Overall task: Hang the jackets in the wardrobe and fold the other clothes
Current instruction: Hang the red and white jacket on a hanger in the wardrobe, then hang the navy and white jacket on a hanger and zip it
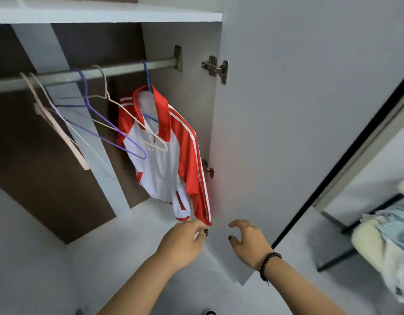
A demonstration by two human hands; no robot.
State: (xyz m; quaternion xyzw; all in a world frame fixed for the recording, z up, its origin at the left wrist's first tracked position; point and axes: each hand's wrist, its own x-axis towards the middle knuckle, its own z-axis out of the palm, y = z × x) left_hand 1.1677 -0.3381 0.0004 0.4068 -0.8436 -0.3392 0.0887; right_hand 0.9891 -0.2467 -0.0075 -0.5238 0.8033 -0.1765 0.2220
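A red and white jacket (164, 155) hangs on a blue hanger (147, 78) from the wardrobe rail (87, 73), near the rail's right end. My left hand (185, 241) is just below the jacket's red sleeve cuff, fingertips pinching its lower edge. My right hand (248, 239) hovers beside it with fingers loosely curved, holding nothing, in front of the open wardrobe door (287, 133).
Several empty hangers (91, 123), purple, cream and pink, hang left of the jacket. A shelf (105, 13) runs above the rail. At the far right, a pile of pale clothes (387, 242) lies beyond a dark frame.
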